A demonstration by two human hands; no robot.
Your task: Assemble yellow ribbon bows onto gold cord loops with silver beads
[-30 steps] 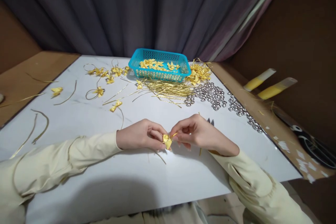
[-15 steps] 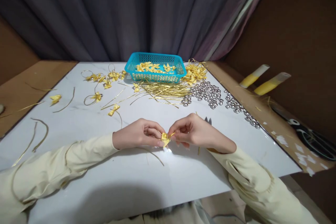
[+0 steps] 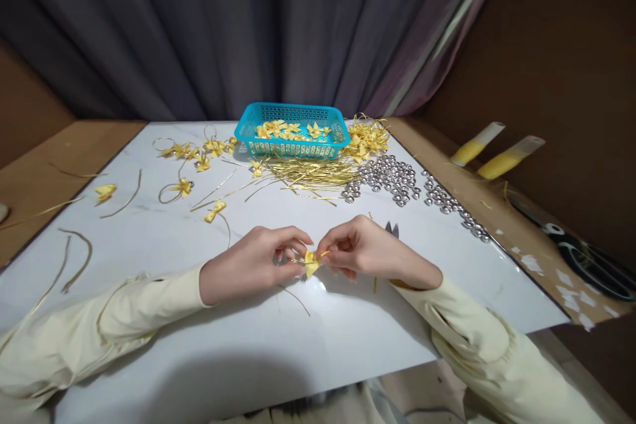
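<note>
A small yellow ribbon bow (image 3: 311,266) is held just above the white tabletop, between my two hands. My right hand (image 3: 362,248) pinches its right side with thumb and forefinger, and a short yellow end sticks out there. A thin gold cord (image 3: 297,261) runs from the bow's left side into the curled fingers of my left hand (image 3: 263,255). That hand's thumb and forefinger stand apart around the cord, and its exact grip is partly hidden. Dark pointed blades (image 3: 392,230) show behind my right hand.
A blue basket (image 3: 293,150) of yellow bows stands at the back. Gold cords (image 3: 313,172), a heap of corded bows (image 3: 366,138) and silver rings (image 3: 390,175) lie around it. Scissors (image 3: 586,252), paper scraps and two yellow-filled tubes (image 3: 511,158) are at right.
My left hand has shifted slightly left, its forefinger and thumb spreading away from the bow. My right hand keeps its pinch on the bow in nearly the same place.
</note>
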